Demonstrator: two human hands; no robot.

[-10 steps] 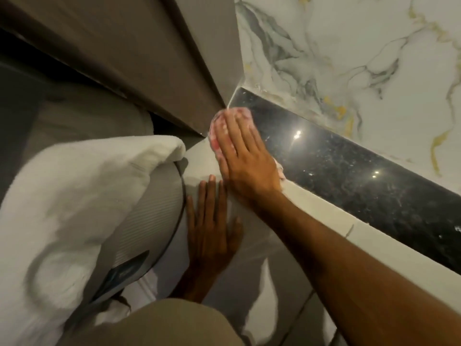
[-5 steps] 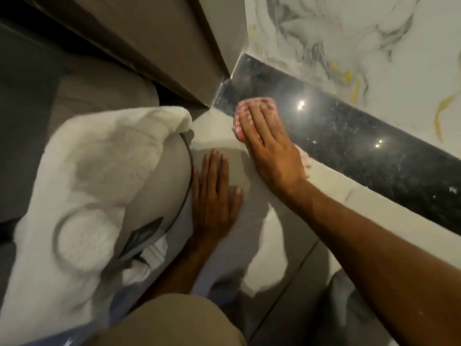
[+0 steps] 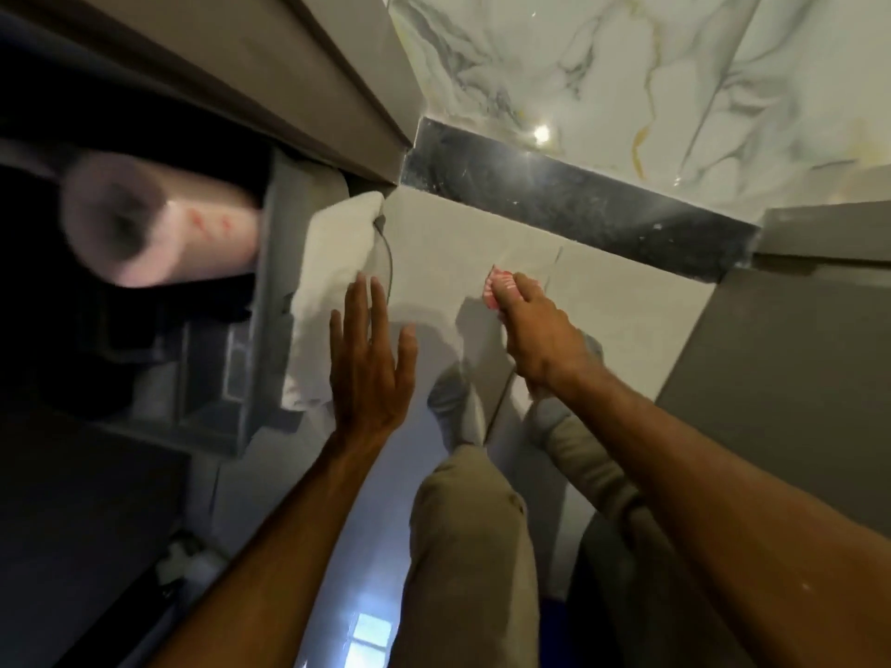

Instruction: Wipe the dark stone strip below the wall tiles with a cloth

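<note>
The dark stone strip (image 3: 578,200) runs diagonally below the white marble wall tiles (image 3: 651,79), from the wooden frame at the left to a grey step at the right. My right hand (image 3: 540,339) hangs above the pale floor tile, well clear of the strip, closed on a bunched pink-and-white checked cloth (image 3: 501,286) that sticks out past the fingers. Lifted off the floor, my left hand (image 3: 371,364) has its fingers spread and holds nothing. It hovers beside a white towel (image 3: 332,277).
A pink paper roll (image 3: 159,224) lies at the left in front of dark shelving. A wooden frame (image 3: 313,69) meets the strip's left end. A grey raised slab (image 3: 795,359) is at the right. My knees in khaki trousers (image 3: 472,547) are below the hands.
The view has pulled back and up. My right hand has lifted the cloth off the strip and bunched it. My left hand has left the floor.
</note>
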